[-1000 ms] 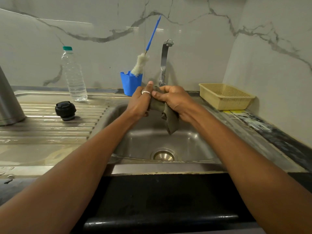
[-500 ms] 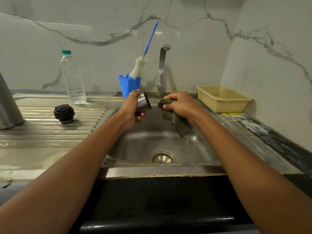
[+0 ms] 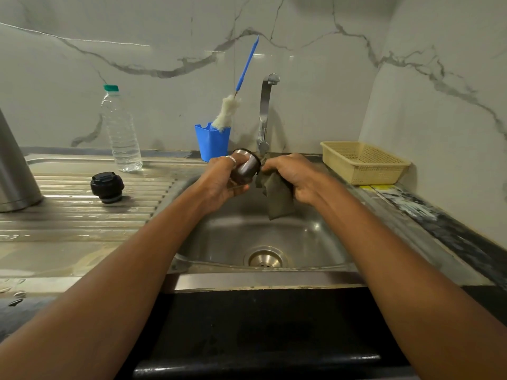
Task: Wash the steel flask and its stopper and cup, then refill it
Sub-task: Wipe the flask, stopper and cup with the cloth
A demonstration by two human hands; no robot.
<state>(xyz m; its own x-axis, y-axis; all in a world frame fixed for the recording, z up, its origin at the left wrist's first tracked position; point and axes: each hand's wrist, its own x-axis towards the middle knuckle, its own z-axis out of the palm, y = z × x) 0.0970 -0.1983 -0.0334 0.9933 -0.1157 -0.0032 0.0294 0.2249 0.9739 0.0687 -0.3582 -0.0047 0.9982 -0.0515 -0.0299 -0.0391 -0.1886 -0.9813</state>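
Note:
Over the sink basin (image 3: 315, 242), my left hand (image 3: 222, 179) grips the small steel cup (image 3: 247, 167), tilted with its dark rim toward the right. My right hand (image 3: 292, 175) holds a grey-green scrub cloth (image 3: 277, 198) that touches the cup's rim and hangs down into the basin. The black stopper (image 3: 107, 187) stands alone on the ribbed drainboard (image 3: 82, 215). The steel flask (image 3: 13, 171) stands at the far left edge, only partly in view.
A clear plastic water bottle (image 3: 120, 133) with a green cap stands at the back of the drainboard. A blue holder (image 3: 212, 141) with a blue-handled bottle brush (image 3: 233, 105) sits left of the tap (image 3: 264, 113). A yellow basket (image 3: 362, 161) rests on the right counter.
One second ago both hands were pressed together with the cloth around the cup. They drew apart, baring the cup, and the cloth is now back at the cup's rim.

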